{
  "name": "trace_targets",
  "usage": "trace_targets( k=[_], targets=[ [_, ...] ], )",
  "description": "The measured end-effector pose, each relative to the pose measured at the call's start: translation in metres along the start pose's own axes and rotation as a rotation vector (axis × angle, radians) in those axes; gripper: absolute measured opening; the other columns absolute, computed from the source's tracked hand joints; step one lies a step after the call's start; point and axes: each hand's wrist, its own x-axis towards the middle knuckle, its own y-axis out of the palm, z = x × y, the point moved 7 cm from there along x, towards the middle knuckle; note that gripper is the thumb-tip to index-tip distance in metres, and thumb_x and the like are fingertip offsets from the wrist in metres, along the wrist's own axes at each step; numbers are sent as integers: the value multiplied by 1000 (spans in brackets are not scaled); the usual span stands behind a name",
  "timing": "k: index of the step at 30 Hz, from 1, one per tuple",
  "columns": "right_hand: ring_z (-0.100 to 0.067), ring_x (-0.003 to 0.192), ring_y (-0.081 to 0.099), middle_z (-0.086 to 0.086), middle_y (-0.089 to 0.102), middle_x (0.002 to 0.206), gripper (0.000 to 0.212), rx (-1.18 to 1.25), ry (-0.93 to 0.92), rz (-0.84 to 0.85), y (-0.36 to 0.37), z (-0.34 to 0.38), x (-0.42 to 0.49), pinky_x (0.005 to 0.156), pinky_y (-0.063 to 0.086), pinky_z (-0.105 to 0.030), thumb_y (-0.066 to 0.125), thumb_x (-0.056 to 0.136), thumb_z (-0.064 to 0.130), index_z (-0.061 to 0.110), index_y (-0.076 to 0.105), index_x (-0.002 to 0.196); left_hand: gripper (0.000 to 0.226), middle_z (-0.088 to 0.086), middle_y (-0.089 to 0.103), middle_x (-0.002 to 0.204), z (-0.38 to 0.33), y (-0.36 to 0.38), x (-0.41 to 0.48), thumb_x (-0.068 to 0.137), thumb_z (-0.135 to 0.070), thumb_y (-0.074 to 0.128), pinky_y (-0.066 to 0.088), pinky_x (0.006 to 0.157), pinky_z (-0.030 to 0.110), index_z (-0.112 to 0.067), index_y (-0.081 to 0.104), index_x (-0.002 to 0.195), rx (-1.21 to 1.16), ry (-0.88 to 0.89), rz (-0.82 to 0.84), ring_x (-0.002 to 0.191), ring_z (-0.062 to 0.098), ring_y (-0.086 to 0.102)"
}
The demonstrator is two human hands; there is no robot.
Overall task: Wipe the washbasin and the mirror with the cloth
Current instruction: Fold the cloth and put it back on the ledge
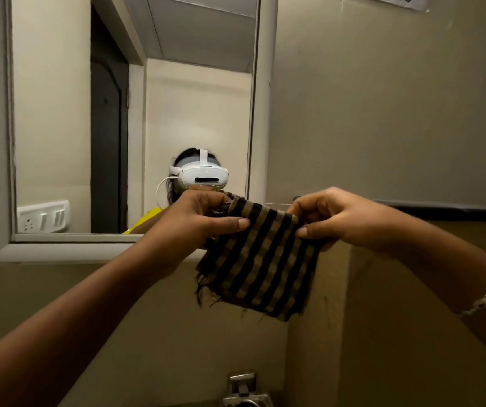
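A brown and black checked cloth [260, 259] with frayed edges hangs in the air in front of the wall, below the mirror's lower right corner. My left hand [203, 218] pinches its upper left corner and my right hand [338, 218] pinches its upper right corner, holding it spread between them. The mirror [59, 113] in a pale frame fills the upper left and reflects a person wearing a white headset. The washbasin itself is out of view; only a metal tap [243, 389] shows at the bottom edge.
A beige wall [382, 113] runs to the right of the mirror, with a dark ledge [456, 208] across it. A paper sheet [397, 0] is stuck at the top right. The mirror reflects a switch plate [43, 217] and a dark doorway.
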Motion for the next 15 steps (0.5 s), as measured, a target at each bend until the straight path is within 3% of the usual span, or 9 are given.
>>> trace_targets(
  k=[3, 5, 9, 12, 15],
  targets=[
    [-6, 63, 54, 5, 64, 74, 21, -90, 14, -15, -20, 8, -2, 53, 39, -20, 52, 89, 4, 20, 64, 86, 30, 0, 71, 82, -3, 7, 11, 61, -23, 64, 57, 68, 25, -12, 66, 89, -2, -7, 74, 80, 11, 69],
    [-8, 61, 55, 4, 65, 74, 21, -107, 33, -31, -36, 13, -3, 49, 42, -20, 53, 89, 3, 18, 66, 88, 27, -2, 70, 72, -12, 10, 21, 61, -23, 64, 55, 57, 20, -11, 65, 85, 42, 9, 104, 68, 10, 68],
    [-12, 67, 68, -5, 68, 83, 19, -42, 103, -98, -73, 22, -7, 48, 53, -21, 52, 86, -2, 9, 67, 92, 7, -5, 64, 55, -33, 14, 45, 76, -11, 65, 34, 36, 15, -13, 64, 82, 43, 29, 67, 44, 8, 48],
    [-17, 75, 70, -6, 70, 82, 19, -22, 114, -147, -100, 29, -13, 55, 57, -26, 52, 85, -3, 9, 66, 88, 11, -2, 65, 57, -49, 22, 61, 81, -8, 63, 31, 31, 15, -10, 64, 92, -14, 56, 18, 33, 5, 43],
    [-19, 80, 70, -6, 70, 84, 18, -57, 117, -209, -129, 30, -19, 58, 59, -27, 53, 84, -1, 10, 66, 89, 15, 7, 64, 72, -67, 34, 78, 82, -9, 62, 30, 27, 10, -6, 62, 97, -32, 80, -16, 28, 3, 43]
  ],
)
